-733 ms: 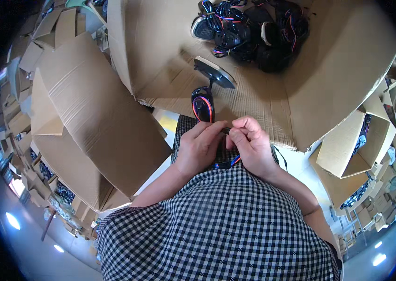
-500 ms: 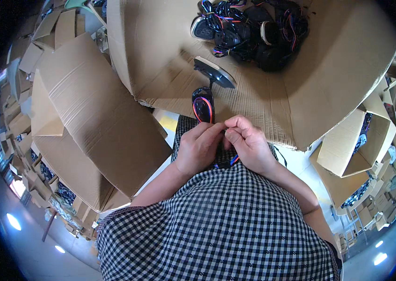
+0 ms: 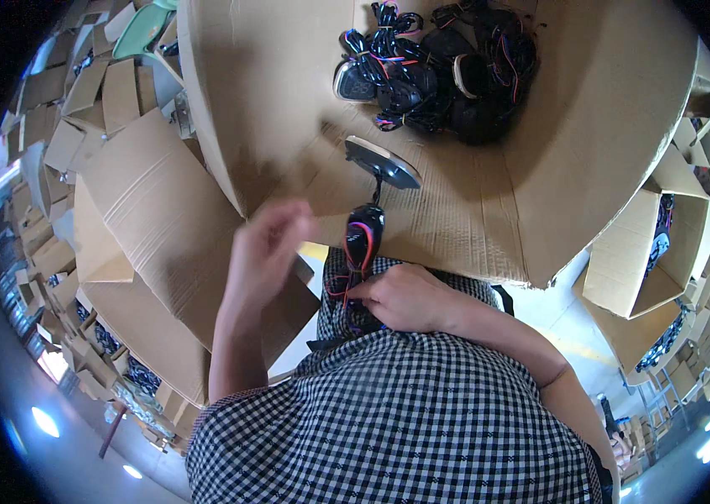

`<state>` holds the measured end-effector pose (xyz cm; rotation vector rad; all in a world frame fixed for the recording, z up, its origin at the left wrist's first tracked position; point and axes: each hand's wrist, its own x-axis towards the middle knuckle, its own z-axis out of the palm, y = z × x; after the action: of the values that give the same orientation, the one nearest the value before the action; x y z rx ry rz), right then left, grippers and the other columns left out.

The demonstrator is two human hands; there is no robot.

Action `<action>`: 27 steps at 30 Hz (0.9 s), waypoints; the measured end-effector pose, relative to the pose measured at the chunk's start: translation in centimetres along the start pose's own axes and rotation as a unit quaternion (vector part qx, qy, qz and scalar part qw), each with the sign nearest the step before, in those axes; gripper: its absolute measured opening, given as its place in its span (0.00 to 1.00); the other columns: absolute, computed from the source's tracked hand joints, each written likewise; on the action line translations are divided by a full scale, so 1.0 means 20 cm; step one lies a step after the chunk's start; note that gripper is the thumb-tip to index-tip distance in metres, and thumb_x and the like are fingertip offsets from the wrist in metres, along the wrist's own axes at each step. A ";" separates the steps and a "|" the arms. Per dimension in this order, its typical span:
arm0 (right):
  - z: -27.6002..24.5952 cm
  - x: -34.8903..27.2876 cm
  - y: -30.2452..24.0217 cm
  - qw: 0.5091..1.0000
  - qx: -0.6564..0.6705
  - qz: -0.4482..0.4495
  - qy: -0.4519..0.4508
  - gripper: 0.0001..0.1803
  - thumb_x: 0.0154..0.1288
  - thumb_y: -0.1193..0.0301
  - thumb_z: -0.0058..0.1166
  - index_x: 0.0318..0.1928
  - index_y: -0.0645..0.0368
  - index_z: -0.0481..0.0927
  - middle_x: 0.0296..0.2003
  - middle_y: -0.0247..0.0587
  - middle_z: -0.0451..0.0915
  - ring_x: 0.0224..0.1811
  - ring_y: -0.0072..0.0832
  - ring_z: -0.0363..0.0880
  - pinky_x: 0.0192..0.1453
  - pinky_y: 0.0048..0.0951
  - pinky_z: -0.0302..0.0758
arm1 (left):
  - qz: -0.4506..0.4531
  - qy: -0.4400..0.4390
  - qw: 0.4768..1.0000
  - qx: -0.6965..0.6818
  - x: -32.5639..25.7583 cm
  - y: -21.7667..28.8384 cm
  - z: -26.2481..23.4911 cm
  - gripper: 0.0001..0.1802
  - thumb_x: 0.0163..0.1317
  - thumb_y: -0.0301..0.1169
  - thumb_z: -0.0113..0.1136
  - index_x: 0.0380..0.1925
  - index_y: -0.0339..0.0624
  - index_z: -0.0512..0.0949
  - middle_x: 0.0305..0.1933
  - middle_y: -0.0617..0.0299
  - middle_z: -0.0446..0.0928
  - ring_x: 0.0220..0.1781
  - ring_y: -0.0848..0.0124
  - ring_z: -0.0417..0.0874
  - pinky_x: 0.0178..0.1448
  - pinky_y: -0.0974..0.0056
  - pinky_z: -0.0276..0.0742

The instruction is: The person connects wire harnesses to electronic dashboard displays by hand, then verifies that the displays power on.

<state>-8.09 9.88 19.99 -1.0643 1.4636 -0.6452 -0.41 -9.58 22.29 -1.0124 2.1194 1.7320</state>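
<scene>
Cable bundle, black with red-pink strands, lies straight ahead of us, reaching across the near edge of the large carton toward the checked cloth over the body. Its long axis runs nearly fore and aft: the rounded, looped end points away from us into the carton, leaning slightly to the right, while the thin wires at the other end point back toward the waist. Beyond the loop, a short black stem joins it to an oval part, black with a pale rim. We see that part tilted, its dark side turned our way and its long axis slanting from far left to near right, askew to the bundle.

We have the right hand at the bundle's near end, its fingers closed on the wires. The left hand is raised to the left, apart from the bundle and in front of a brown box; it is blurred, so we cannot tell whether it is open or closed. Farther inside the carton, we see a pile of similar black parts with tied cables.
</scene>
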 end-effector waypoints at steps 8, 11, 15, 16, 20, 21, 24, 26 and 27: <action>0.01 0.04 0.02 0.997 0.060 -0.040 0.017 0.15 0.57 0.70 0.43 0.44 0.55 0.79 0.30 0.46 0.80 0.31 0.41 0.79 0.40 0.39 0.75 | -0.247 -0.207 0.897 0.301 0.80 -0.05 0.32 0.47 0.52 0.68 0.43 0.62 0.44 0.53 0.37 0.45 0.77 0.28 0.62 0.81 0.30 0.62 0.79; 0.01 0.01 0.06 0.993 0.069 -0.071 0.064 0.14 0.57 0.69 0.42 0.41 0.55 0.80 0.30 0.49 0.80 0.33 0.43 0.79 0.41 0.42 0.76 | -0.242 -0.204 0.946 0.070 0.81 -0.30 0.36 0.37 0.54 0.48 0.59 0.60 0.48 0.57 0.48 0.50 0.71 0.30 0.63 0.80 0.28 0.60 0.78; -0.01 -0.02 0.11 0.984 0.112 -0.098 0.101 0.14 0.57 0.69 0.43 0.40 0.55 0.80 0.32 0.49 0.80 0.34 0.43 0.79 0.42 0.41 0.75 | -0.027 -0.165 0.962 -0.215 0.51 -0.19 0.31 0.33 0.57 0.29 0.58 0.61 0.57 0.55 0.58 0.59 0.62 0.58 0.66 0.65 0.58 0.59 0.65; -0.03 -0.03 0.09 0.981 0.125 -0.105 0.105 0.13 0.58 0.69 0.44 0.40 0.56 0.79 0.32 0.49 0.80 0.34 0.43 0.79 0.42 0.41 0.75 | 0.038 -0.152 0.963 -0.221 0.45 -0.18 0.29 0.33 0.58 0.29 0.56 0.61 0.56 0.54 0.58 0.60 0.62 0.59 0.66 0.64 0.63 0.60 0.60; -0.09 -0.08 0.07 0.982 0.123 -0.116 0.089 0.13 0.58 0.70 0.44 0.41 0.59 0.78 0.35 0.50 0.79 0.37 0.44 0.78 0.44 0.39 0.74 | -0.011 -0.075 0.915 -0.397 0.20 0.04 0.23 0.33 0.59 0.25 0.52 0.62 0.62 0.52 0.62 0.61 0.58 0.61 0.61 0.64 0.60 0.52 0.67; -0.09 -0.09 0.08 0.981 0.113 -0.133 0.082 0.13 0.58 0.70 0.44 0.41 0.59 0.78 0.35 0.50 0.79 0.37 0.44 0.78 0.44 0.39 0.74 | -0.026 -0.072 0.898 -0.433 0.14 0.04 0.20 0.33 0.59 0.26 0.53 0.62 0.62 0.52 0.62 0.60 0.58 0.60 0.60 0.66 0.59 0.52 0.68; -0.08 -0.14 0.12 0.959 0.115 -0.195 0.168 0.13 0.57 0.73 0.47 0.43 0.60 0.78 0.33 0.47 0.79 0.35 0.41 0.78 0.43 0.36 0.74 | 0.002 0.017 0.921 -0.388 -0.01 0.04 0.17 0.37 0.53 0.38 0.58 0.62 0.51 0.54 0.62 0.61 0.59 0.64 0.66 0.59 0.61 0.60 0.62; -0.08 -0.17 0.19 0.975 0.147 -0.107 0.126 0.16 0.59 0.75 0.47 0.49 0.60 0.74 0.41 0.45 0.78 0.43 0.36 0.76 0.50 0.33 0.71 | 0.030 0.017 0.915 -0.401 -0.14 -0.01 0.16 0.35 0.53 0.36 0.56 0.62 0.49 0.55 0.63 0.61 0.57 0.66 0.65 0.55 0.66 0.58 0.53; 0.01 -0.17 0.34 0.960 0.202 -0.106 0.163 0.15 0.57 0.78 0.48 0.47 0.61 0.75 0.41 0.44 0.79 0.43 0.35 0.77 0.51 0.34 0.71 | 0.038 0.011 0.920 -0.390 -0.19 0.00 0.17 0.35 0.54 0.32 0.55 0.62 0.49 0.54 0.64 0.61 0.56 0.67 0.65 0.53 0.67 0.58 0.49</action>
<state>-9.79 15.87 15.69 -0.8216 1.4191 -1.2637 1.68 -4.98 23.48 -1.1097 1.4667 2.6995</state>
